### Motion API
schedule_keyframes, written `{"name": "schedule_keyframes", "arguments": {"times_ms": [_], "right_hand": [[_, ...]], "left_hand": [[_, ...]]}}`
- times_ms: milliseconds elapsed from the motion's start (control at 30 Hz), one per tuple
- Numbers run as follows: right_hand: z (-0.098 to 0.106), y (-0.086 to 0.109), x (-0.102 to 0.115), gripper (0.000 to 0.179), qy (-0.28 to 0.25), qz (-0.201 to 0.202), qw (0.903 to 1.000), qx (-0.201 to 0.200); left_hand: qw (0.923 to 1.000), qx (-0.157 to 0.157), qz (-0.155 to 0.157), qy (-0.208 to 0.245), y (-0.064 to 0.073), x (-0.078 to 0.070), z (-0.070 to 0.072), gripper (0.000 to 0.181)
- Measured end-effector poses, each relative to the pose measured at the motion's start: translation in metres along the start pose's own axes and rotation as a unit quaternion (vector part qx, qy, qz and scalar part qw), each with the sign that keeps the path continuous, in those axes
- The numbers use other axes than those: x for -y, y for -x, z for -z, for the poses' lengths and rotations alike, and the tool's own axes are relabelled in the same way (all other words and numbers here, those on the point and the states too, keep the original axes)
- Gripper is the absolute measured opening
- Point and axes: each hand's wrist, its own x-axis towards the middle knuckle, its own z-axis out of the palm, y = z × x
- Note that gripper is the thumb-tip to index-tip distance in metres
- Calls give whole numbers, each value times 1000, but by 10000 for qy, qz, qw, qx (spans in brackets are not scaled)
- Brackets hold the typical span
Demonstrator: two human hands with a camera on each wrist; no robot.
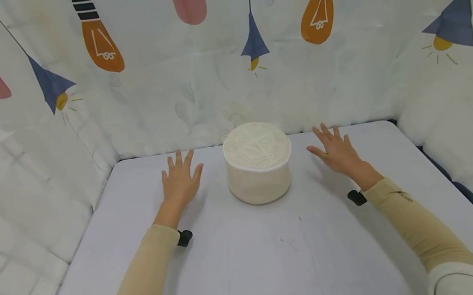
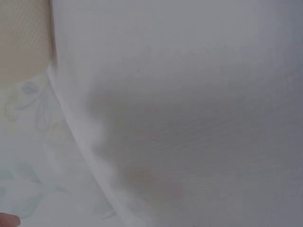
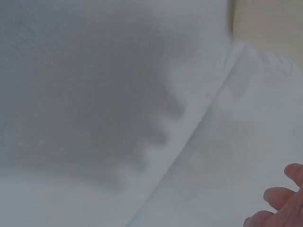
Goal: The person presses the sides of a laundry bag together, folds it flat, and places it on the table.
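Note:
Near the far edge of the white table stands a round, cream-coloured mesh container [image 1: 259,182] with a white-rimmed netted top. To its left my left hand [image 1: 180,185] is held with fingers spread, apart from it. On the other side my right hand [image 1: 339,154] is likewise spread and touches nothing visible. Part of the container's side [image 2: 23,38] shows at the top left of the left wrist view, and a corner of it [image 3: 270,23] at the top right of the right wrist view. A few right fingertips [image 3: 279,196] enter that view low down.
The white table [image 1: 252,265] carries small specks in front of the container. Behind it hangs a pale curtain [image 1: 146,109] printed with lamps and bulbs. White fabric walls [image 1: 1,198] close in the left and right sides. Each wrist wears a small black device [image 1: 184,238].

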Motion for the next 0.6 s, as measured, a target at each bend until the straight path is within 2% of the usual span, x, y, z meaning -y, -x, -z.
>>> {"name": "schedule_keyframes", "arguments": {"times_ms": [233, 400, 467, 600], "right_hand": [[2, 2, 15, 87, -103, 152, 9998, 64], [4, 4, 26, 89, -155, 265, 9995, 85], [5, 5, 31, 89, -187, 324, 9993, 84], [6, 5, 38, 83, -274, 479, 9985, -30]], "left_hand": [[9990, -201, -240, 317, 3, -10, 1, 64], [9973, -299, -454, 497, 7, -22, 4, 62], [9954, -442, -590, 606, 9, -26, 5, 60], [9881, -931, -906, 820, 11, -32, 5, 55]]}}
